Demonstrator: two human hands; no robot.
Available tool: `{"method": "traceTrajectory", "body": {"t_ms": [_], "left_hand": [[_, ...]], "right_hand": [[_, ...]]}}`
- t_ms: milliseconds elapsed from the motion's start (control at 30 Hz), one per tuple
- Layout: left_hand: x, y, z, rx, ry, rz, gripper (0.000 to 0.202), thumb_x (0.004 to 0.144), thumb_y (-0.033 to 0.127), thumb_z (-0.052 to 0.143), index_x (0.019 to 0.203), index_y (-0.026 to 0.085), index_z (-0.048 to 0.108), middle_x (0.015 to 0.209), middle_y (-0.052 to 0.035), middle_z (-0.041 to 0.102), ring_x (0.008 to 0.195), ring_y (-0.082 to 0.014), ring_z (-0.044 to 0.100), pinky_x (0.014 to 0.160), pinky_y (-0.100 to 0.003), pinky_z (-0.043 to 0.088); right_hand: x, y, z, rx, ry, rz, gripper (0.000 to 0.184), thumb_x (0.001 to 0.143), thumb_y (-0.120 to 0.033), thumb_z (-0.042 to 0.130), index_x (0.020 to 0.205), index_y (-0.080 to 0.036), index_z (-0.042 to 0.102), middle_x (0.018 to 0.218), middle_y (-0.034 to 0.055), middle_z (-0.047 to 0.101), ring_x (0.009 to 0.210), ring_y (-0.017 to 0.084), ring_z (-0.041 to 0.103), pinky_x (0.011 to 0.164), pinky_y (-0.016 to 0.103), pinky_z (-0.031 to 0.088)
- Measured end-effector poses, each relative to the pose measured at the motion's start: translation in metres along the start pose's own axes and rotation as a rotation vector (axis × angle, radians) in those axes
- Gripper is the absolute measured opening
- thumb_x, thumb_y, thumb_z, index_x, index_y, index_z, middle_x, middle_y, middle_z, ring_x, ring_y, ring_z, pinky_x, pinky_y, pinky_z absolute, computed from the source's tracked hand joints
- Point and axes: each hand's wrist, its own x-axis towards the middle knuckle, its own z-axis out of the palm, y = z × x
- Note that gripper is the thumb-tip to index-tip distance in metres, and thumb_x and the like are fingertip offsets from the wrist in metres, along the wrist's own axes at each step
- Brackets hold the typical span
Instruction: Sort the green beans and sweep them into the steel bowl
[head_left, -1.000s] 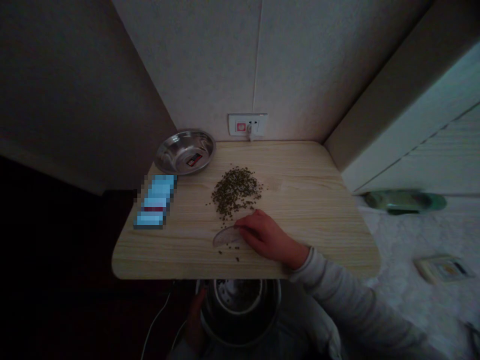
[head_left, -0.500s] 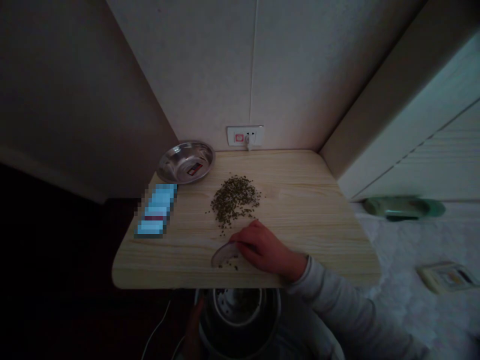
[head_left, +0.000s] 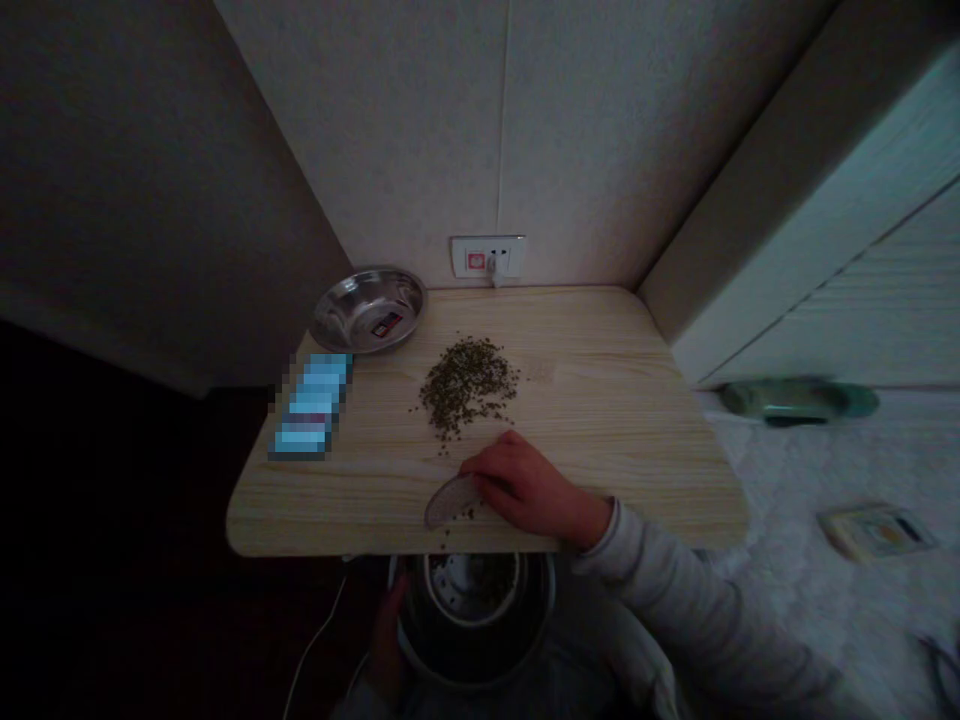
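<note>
My right hand (head_left: 531,490) pinches a thin, round-edged translucent piece (head_left: 450,500), possibly a plastic scraper, tilted on edge against the tabletop. A few small dark grains lie beside it, close to the table's front edge. Beyond my fingers spreads a loose heap of greenish-brown grains (head_left: 469,380). Below the front edge is a round metal bowl (head_left: 487,655), with a bright inner ring and scattered grains inside. My left hand (head_left: 388,630) is dim and closed on the bowl's left side; its fingers are partly hidden.
A shiny steel basin (head_left: 352,310) stands at the back left of the wooden table (head_left: 615,400), with a blurred-out phone-like screen (head_left: 311,405) before it. Behind is a wall socket (head_left: 487,258) with a plug. To the right lie a green bottle (head_left: 799,400) and a box (head_left: 874,530).
My right hand and the thin piece stay near the front edge, with some grains now closer to the edge above the bowl. The whole view has shifted slightly.
</note>
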Motion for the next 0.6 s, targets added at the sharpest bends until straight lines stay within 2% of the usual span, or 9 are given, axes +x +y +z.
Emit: {"method": "traceTrajectory", "body": {"t_ms": [100, 200, 333, 400, 500, 600], "left_hand": [[-0.004, 0.004, 0.005, 0.038, 0.017, -0.041, 0.018, 0.044, 0.036, 0.065, 0.049, 0.021, 0.059, 0.063, -0.0053, 0.066, 0.095, -0.03, 0.053, 0.089, -0.041, 0.035], [-0.003, 0.002, 0.005, 0.051, 0.006, -0.091, 0.019, 0.046, 0.038, 0.063, 0.05, 0.02, 0.06, 0.066, -0.0068, 0.066, 0.094, -0.0312, 0.054, 0.087, -0.043, 0.036], [0.008, -0.012, -0.008, 0.097, 0.1, 0.007, 0.014, 0.047, 0.035, 0.064, 0.051, 0.022, 0.059, 0.071, -0.0058, 0.067, 0.103, -0.0299, 0.048, 0.093, -0.042, 0.03], [0.012, -0.017, -0.014, 0.117, 0.111, 0.044, 0.012, 0.048, 0.034, 0.064, 0.053, 0.023, 0.06, 0.074, -0.0051, 0.067, 0.107, -0.0286, 0.046, 0.095, -0.041, 0.029], [0.014, -0.016, -0.016, 0.131, 0.087, 0.024, 0.012, 0.051, 0.034, 0.063, 0.056, 0.023, 0.061, 0.075, -0.0047, 0.067, 0.106, -0.0278, 0.047, 0.093, -0.04, 0.031], [0.011, -0.011, -0.01, 0.118, 0.072, -0.012, 0.014, 0.052, 0.036, 0.062, 0.056, 0.022, 0.062, 0.074, -0.0056, 0.067, 0.102, -0.0283, 0.05, 0.091, -0.04, 0.034]], "right_hand": [[-0.004, -0.003, 0.0, 0.028, 0.027, 0.03, 0.022, 0.078, -0.015, 0.043, 0.095, -0.017, 0.056, 0.084, 0.0033, 0.064, 0.078, 0.013, 0.055, 0.076, 0.03, 0.034], [-0.013, -0.005, -0.001, 0.088, 0.109, 0.109, 0.02, 0.08, -0.019, 0.042, 0.094, -0.018, 0.056, 0.084, 0.0034, 0.063, 0.078, 0.013, 0.054, 0.075, 0.029, 0.037], [-0.032, -0.007, -0.001, 0.164, 0.24, 0.29, 0.021, 0.081, -0.024, 0.042, 0.095, -0.019, 0.055, 0.087, 0.0039, 0.062, 0.08, 0.014, 0.054, 0.073, 0.028, 0.042], [-0.044, -0.01, 0.0, 0.187, 0.297, 0.366, 0.021, 0.08, -0.025, 0.043, 0.096, -0.019, 0.055, 0.088, 0.0041, 0.061, 0.081, 0.014, 0.054, 0.071, 0.028, 0.043], [-0.061, -0.016, 0.005, 0.193, 0.364, 0.431, 0.02, 0.08, -0.025, 0.044, 0.095, -0.019, 0.055, 0.085, 0.0046, 0.061, 0.078, 0.014, 0.055, 0.068, 0.027, 0.045], [-0.075, -0.022, 0.01, 0.185, 0.414, 0.456, 0.018, 0.078, -0.023, 0.046, 0.093, -0.019, 0.055, 0.082, 0.0043, 0.061, 0.075, 0.014, 0.056, 0.064, 0.026, 0.046]]}}
